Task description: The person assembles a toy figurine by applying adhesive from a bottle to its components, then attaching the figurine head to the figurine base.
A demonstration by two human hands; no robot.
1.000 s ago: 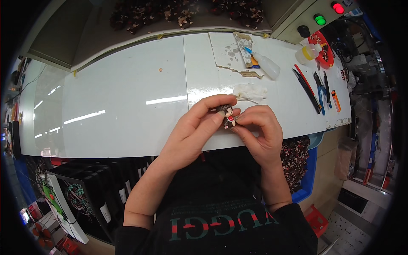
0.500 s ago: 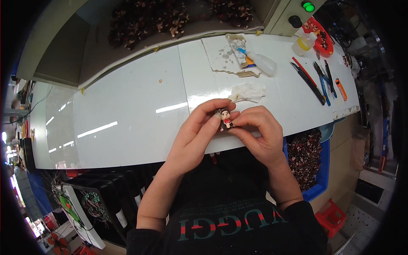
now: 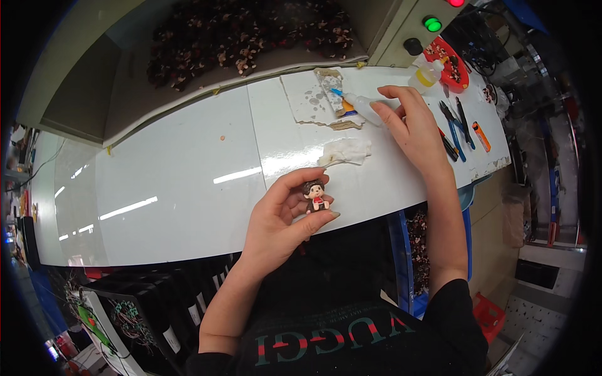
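Note:
A small figurine (image 3: pixel 316 199) with dark curly hair, a pale face and a red top is pinched upright between the thumb and fingers of my left hand (image 3: pixel 282 210), over the near edge of the table. My right hand (image 3: pixel 411 128) is over the right part of the table, thumb and index finger apart, at a translucent squeeze bottle (image 3: pixel 362 108) with a blue tip. The thumb overlaps the bottle's rear end; I cannot tell whether it touches. The bottle lies on a stained card (image 3: pixel 305 103). A crumpled white tissue (image 3: pixel 348 152) lies between my hands.
Pliers (image 3: pixel 453 130), cutters and an orange lighter (image 3: pixel 481 136) lie at the right. Behind them stand a bottle with yellow liquid (image 3: pixel 425 76) and a red bowl (image 3: pixel 461 66) of small parts. A box-like booth (image 3: pixel 81 94) with many dark figurines rises at the back.
My right hand has let go of the figurine and moved up and right to the squeeze bottle. The left hand keeps the figurine, its face now more exposed. The view has shifted slightly.

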